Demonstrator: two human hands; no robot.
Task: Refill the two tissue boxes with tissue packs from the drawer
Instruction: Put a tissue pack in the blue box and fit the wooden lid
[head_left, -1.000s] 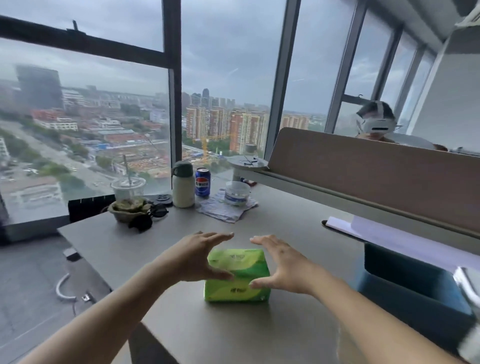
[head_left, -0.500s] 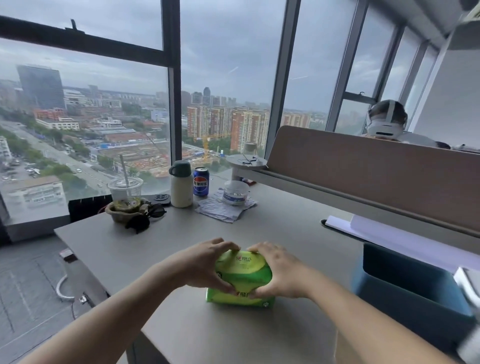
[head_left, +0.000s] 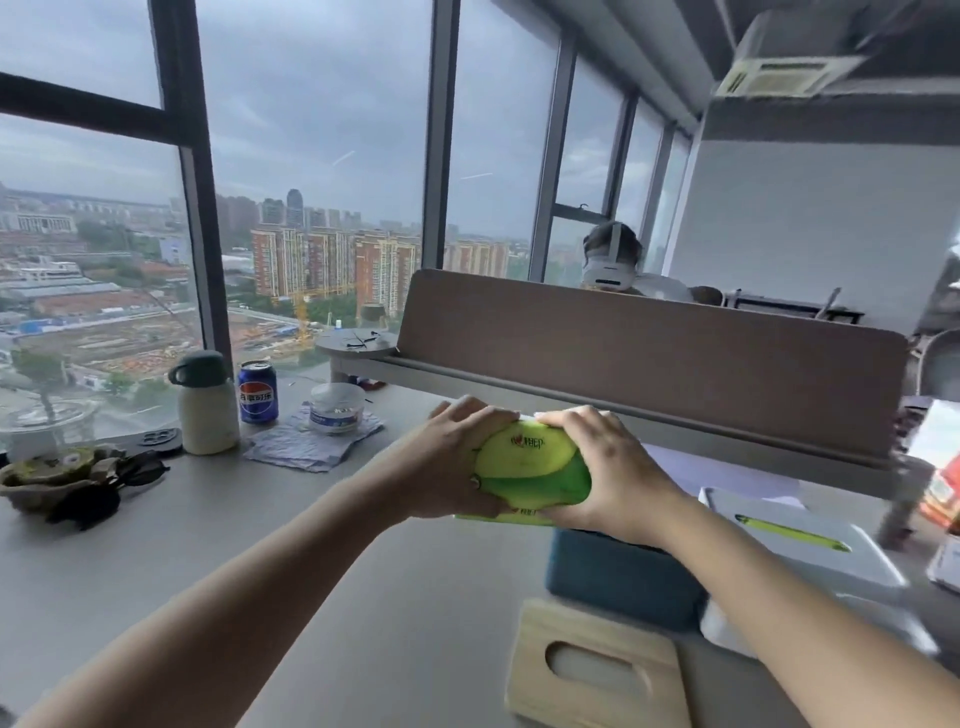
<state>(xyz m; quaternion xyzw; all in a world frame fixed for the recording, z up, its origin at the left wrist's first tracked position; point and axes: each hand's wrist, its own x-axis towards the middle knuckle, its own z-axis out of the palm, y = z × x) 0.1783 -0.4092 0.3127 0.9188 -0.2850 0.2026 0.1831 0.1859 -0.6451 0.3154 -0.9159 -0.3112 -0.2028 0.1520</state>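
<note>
Left hand (head_left: 447, 467) & right hand (head_left: 608, 467) both squeezing green tissue pack (head_left: 532, 470), held just above blue tissue box (head_left: 618, 582), wooden lid (head_left: 597, 670) lying nearby

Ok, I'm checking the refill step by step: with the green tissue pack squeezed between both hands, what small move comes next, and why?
Probably carry the bowed green plastic tissue pack a little right and lower it into the dark blue tissue box. The left hand and right hand hold it squeezed just above the box's near left edge, and the light wooden slotted lid lies off on the grey desk.
</note>
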